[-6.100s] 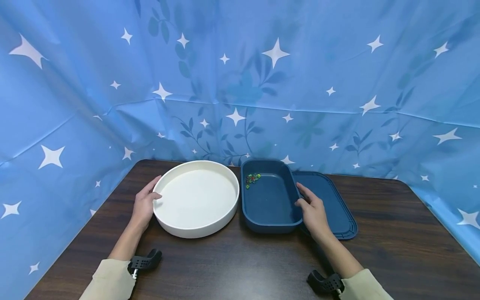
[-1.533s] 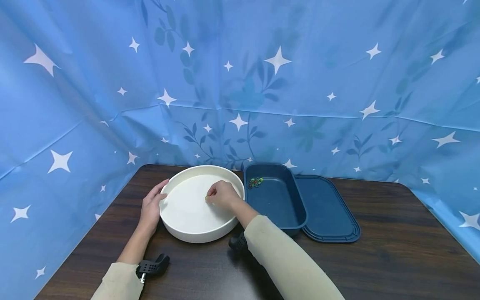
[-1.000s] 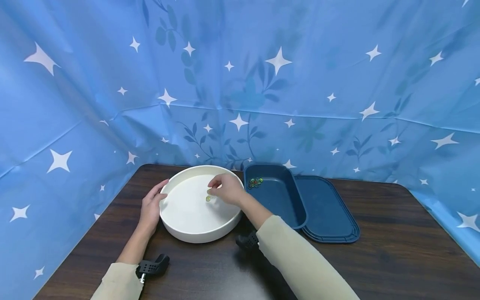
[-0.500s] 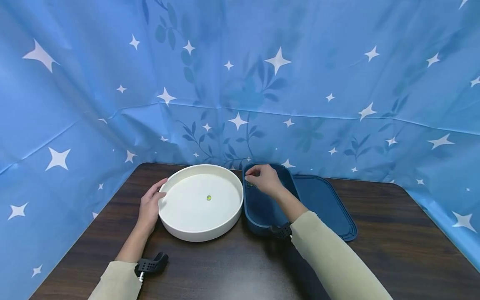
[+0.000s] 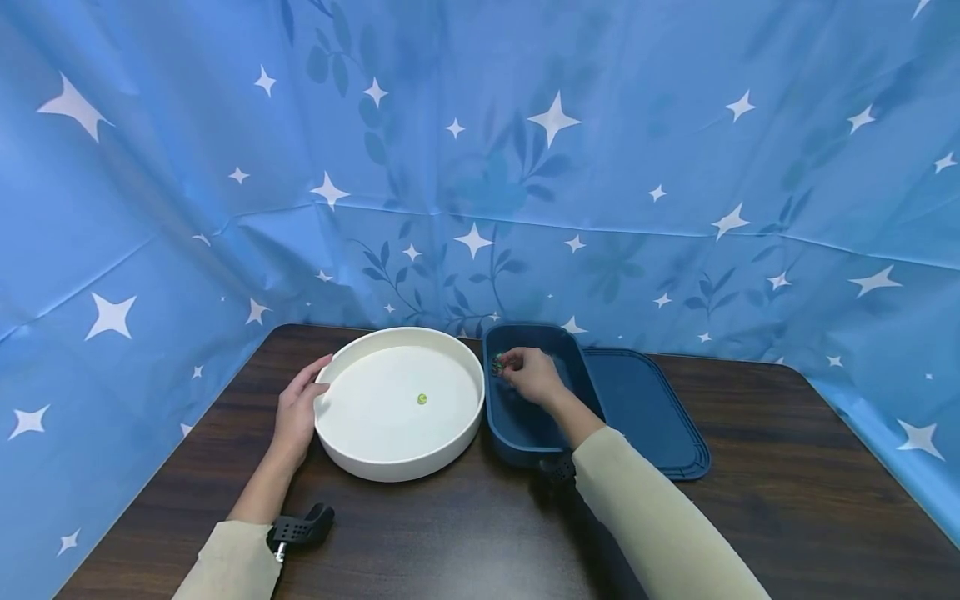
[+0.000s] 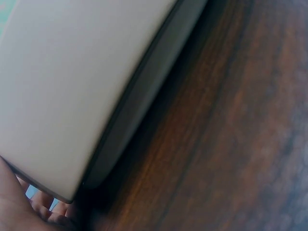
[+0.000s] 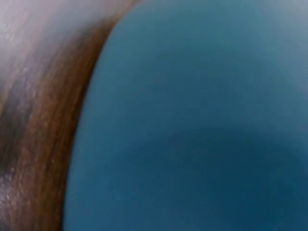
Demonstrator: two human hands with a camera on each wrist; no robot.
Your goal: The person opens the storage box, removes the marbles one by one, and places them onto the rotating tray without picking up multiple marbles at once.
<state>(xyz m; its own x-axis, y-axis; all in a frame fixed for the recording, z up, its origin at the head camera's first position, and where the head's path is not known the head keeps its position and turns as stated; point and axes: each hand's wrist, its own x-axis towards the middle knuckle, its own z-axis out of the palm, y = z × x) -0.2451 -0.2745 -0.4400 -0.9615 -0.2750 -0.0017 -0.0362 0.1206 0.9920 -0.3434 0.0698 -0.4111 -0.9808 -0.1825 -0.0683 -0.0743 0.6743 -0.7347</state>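
Note:
My left hand (image 5: 296,412) grips the left rim of a round white tray (image 5: 390,468), thumb over the edge and fingers outside. In the left wrist view the tray's pale wall (image 6: 72,96) fills much of the picture. A small yellow-green marble (image 5: 422,399) lies on the tray floor, right of its middle. My right hand (image 5: 534,377) is inside a deep blue box (image 5: 525,429), its bent fingertips at several small coloured marbles (image 5: 497,365) by the left wall. Whether one is pinched is hidden. The right wrist view has only the blurred blue box (image 7: 187,110) and table.
A flat blue lid (image 5: 648,412) lies right of the box, partly behind it. The tray and box stand side by side near the back of a dark wooden table (image 5: 420,533). A blue star-patterned cloth (image 5: 480,167) hangs behind the table.
My right hand let go of the yellow-green marble in the white tray, then moved right into the blue box and down to the marbles there. My left hand has stayed on the tray rim.

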